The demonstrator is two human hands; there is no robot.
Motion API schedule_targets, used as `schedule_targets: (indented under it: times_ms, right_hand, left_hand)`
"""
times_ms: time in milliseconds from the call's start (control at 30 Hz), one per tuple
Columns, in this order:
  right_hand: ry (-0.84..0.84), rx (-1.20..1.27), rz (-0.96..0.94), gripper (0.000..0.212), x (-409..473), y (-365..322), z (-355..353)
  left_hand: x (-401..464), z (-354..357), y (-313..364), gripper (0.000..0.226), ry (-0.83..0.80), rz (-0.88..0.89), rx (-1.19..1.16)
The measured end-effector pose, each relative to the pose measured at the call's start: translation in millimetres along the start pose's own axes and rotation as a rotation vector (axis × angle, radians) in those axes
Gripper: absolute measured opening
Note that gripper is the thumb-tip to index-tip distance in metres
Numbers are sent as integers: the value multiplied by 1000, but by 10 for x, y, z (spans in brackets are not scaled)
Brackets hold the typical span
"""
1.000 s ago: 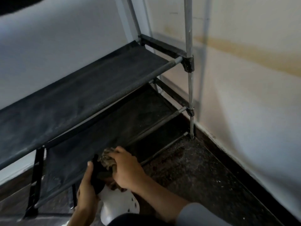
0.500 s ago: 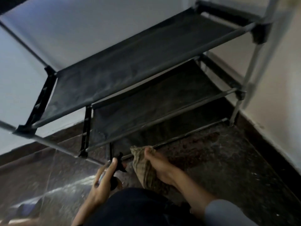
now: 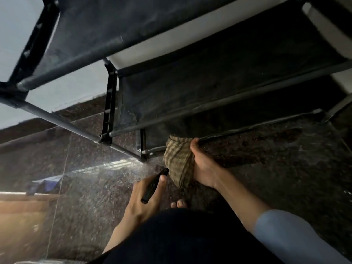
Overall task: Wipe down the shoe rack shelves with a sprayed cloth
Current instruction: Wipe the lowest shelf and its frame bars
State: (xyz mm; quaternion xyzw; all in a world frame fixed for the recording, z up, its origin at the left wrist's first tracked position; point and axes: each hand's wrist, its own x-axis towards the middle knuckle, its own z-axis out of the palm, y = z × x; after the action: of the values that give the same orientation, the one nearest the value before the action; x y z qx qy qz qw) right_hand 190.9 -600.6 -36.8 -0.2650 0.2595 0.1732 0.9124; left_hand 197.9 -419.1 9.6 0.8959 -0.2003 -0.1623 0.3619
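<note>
The black fabric shoe rack (image 3: 209, 82) fills the upper view, with three shelves on dark metal tubes. My right hand (image 3: 203, 164) grips a bunched brown checked cloth (image 3: 179, 162) and holds it against the front rail of the lowest shelf (image 3: 257, 126), near its left end. The cloth's top edge reaches under the shelf above and is partly hidden. Lower down, my left hand (image 3: 144, 195) grips the black head of the spray bottle (image 3: 155, 184), nozzle pointing toward the cloth. The bottle's body is hidden.
Dark speckled stone floor (image 3: 266, 168) lies in front of the rack, with a bright reflection at left. A white wall (image 3: 62, 88) stands behind. A brown wooden surface (image 3: 21, 204) is at lower left. My dark-clad knee (image 3: 181, 235) and toes (image 3: 180, 203) sit below the hands.
The view has tilted down and come closer to the rack. My right hand has carried the cloth forward onto the lowest shelf's front rail. My left hand keeps hold of the sprayer.
</note>
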Motion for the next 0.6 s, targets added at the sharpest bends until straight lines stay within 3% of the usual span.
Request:
schedule_targets:
  times_ms: [133,300,400,467,500,533,567,600]
  right_hand:
    - [7,12,16,79,-18,25,-18]
    - [-10,-10,-4,78,-28,77,-6]
    - [28,36,-39,71,-17,83,46]
    - [169,-42,-164,54,28,117,98]
    - [266,-169,-261,44,60,145,130]
    - [368,-336,-381,34,91,179,172]
    - [457,-508,-529,28,134,223,201]
    - [527,-682,-689,29,188,261,229]
  left_hand:
    - [-71,25,-52,48,33,-26,86]
    - [-20,-57,32,76,-35,41,38]
    - [-101,216,-408,56,-35,-61,19]
    - [-276,621,-895,35,-49,-178,210]
    - [-426,808,-1121,39,61,-258,137]
    - [-462,863,-1310,40,30,-274,83]
    - [-412,925,-1261,38,-142,-397,61]
    - [-362,1004,-1127,33,-201,-435,69]
